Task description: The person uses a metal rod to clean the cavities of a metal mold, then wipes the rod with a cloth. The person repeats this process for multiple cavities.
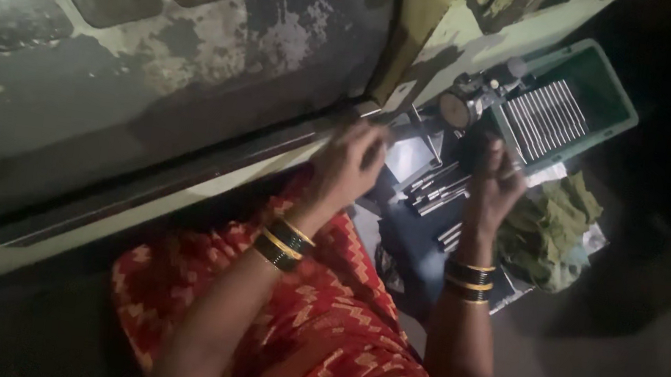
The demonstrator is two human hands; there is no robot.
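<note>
Dim overall; exposure low, right side and lower left corner fall to near black. Brightest patches on the worn machine panel [199, 52] upper left, with dull sheen suggesting light from above, possibly upper left. Both hands soft with motion blur; left hand [349, 165] and right hand [491, 182] lack finger detail. Grain and smearing throughout; metal rods [438, 188] only faintly glinting.

Left hand [349, 165]: fingers curled at the edge of a worn, paint-chipped machine bed [154, 64]. Right hand [493, 182]: raised in a loose fist above loose metal rods [437, 191]. Nearby: dial gauge [454, 109], green tray [620, 95] of rowed rods, crumpled green cloth [552, 232]. Both wrists bangled.
</note>
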